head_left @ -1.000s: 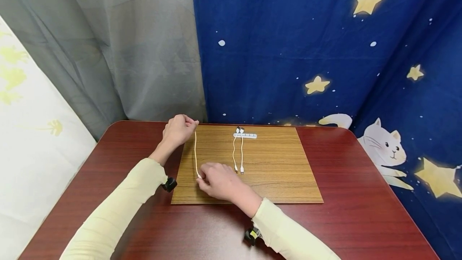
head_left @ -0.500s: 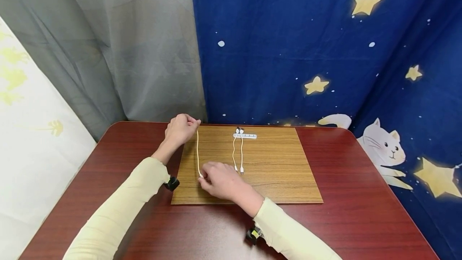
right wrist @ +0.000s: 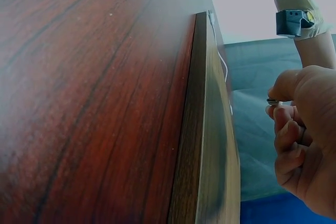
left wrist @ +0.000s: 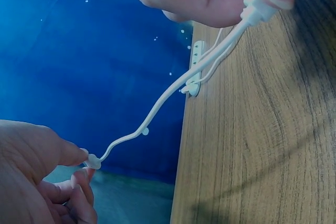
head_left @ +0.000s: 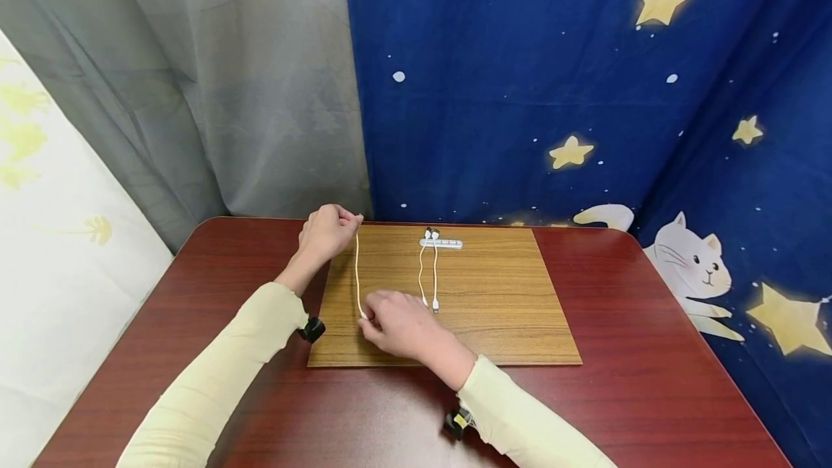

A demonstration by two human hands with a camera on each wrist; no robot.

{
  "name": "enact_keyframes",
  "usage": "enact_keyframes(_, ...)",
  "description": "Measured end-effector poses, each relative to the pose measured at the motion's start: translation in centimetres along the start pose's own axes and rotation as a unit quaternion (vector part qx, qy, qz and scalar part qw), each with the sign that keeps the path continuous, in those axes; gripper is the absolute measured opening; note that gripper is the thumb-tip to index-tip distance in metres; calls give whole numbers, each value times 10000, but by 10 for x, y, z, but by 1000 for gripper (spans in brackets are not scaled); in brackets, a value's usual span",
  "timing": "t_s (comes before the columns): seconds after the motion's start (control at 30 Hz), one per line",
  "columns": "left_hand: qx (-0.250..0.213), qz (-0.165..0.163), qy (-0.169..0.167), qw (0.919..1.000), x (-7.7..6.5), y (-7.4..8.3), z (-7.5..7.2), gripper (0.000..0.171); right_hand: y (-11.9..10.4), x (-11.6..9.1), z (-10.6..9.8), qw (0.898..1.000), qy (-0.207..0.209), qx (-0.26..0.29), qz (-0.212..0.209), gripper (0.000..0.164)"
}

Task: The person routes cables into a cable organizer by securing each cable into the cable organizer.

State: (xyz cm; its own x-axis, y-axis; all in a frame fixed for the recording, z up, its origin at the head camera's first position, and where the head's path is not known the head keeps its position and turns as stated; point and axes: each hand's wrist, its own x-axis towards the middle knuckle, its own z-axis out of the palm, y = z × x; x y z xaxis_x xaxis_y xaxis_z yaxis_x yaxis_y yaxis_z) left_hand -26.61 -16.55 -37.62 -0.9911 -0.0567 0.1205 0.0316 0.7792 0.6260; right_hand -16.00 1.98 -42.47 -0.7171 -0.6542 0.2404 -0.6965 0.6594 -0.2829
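A short white charging cable (head_left: 357, 266) hangs between my two hands over the left part of a wood-grain board. My left hand (head_left: 327, 231) pinches its far end; in the left wrist view the thumb and fingertips grip a small white plug (left wrist: 94, 161). My right hand (head_left: 399, 323) pinches the near end by its larger white plug (left wrist: 257, 10), whose metal tip (right wrist: 272, 101) shows in the right wrist view. Right of the hands, a pale cable clip strip (head_left: 450, 244) carries two similar white cables, a wavy one (head_left: 421, 273) and a straighter one (head_left: 436, 273), at its left end.
The wood-grain board (head_left: 500, 309) lies on a dark red table (head_left: 624, 352). A grey curtain (head_left: 273, 92) and a blue starry curtain (head_left: 481, 92) hang behind the table. Black wrist cameras (head_left: 313, 329) are strapped to both sleeves.
Both hands have shifted slightly to the right with the cable between them. Their grips look the same, and the two cables at the clip strip have stayed put.
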Motion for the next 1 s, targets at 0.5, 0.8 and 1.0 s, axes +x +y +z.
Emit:
enact_keyframes(0.5, -72, -7, -85, 9999, 0, 5, 9, 30, 4, -4, 3, 9997, 4, -181, 172, 26)
enact_keyframes(0.8, -61, -37, 9, 10000, 2, 14, 17, 28, 7, -9, 3, 9993, 87, -121, 338, 29)
enact_keyframes(1.0, -64, -78, -49, 9999, 3, 22, 22, 28, 8, -12, 3, 9992, 145, -15, 378, 28)
